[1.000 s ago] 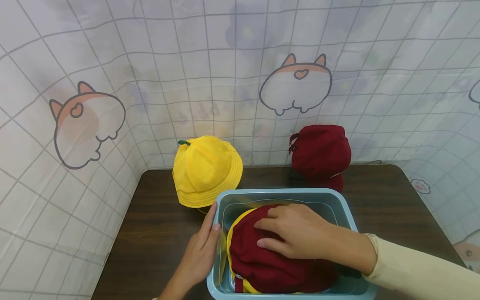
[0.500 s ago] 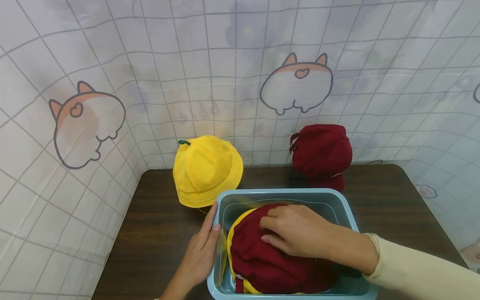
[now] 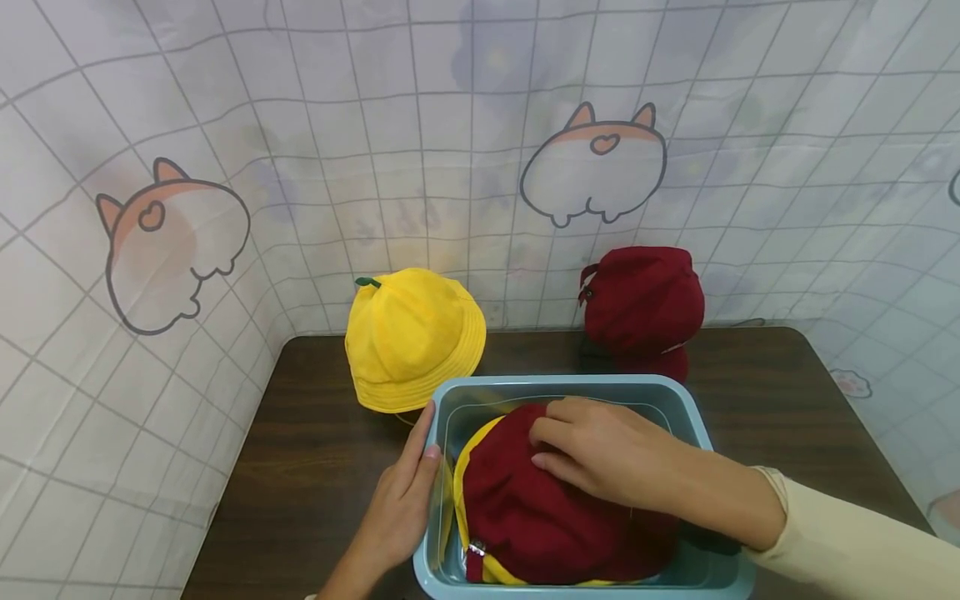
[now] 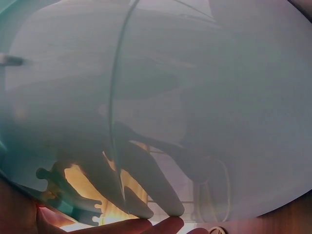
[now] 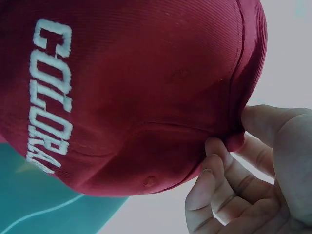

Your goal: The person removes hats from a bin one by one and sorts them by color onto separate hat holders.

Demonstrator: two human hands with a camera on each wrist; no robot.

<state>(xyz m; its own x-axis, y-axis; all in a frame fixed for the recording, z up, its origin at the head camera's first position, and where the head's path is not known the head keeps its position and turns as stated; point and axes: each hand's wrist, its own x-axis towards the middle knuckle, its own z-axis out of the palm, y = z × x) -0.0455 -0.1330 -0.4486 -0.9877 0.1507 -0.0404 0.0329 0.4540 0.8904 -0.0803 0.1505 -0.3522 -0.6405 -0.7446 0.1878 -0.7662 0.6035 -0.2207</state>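
Note:
In the head view a blue plastic basin (image 3: 570,382) holds a dark red baseball cap (image 3: 570,542), which lies over something with a yellow edge (image 3: 459,483). My right hand (image 3: 600,454) pinches the top of the cap's crown. The right wrist view shows its thumb and fingers at the button, and white raised letters (image 5: 51,92) across the cap's front. My left hand (image 3: 393,508) rests against the basin's left side, fingers straight along the outer wall. In the left wrist view that wall (image 4: 195,97) fills most of the picture, with fingertips touching its lower edge.
A yellow bucket hat (image 3: 412,333) with a small green leaf stands behind the basin to the left. Another dark red cap (image 3: 641,300) sits at the back right. All stand on a dark wooden table (image 3: 300,467) before a white grid-patterned cloth (image 3: 360,125).
My right hand has shifted slightly right and up, and the crown under its fingers is drawn up a little. My left hand stays at the basin's side.

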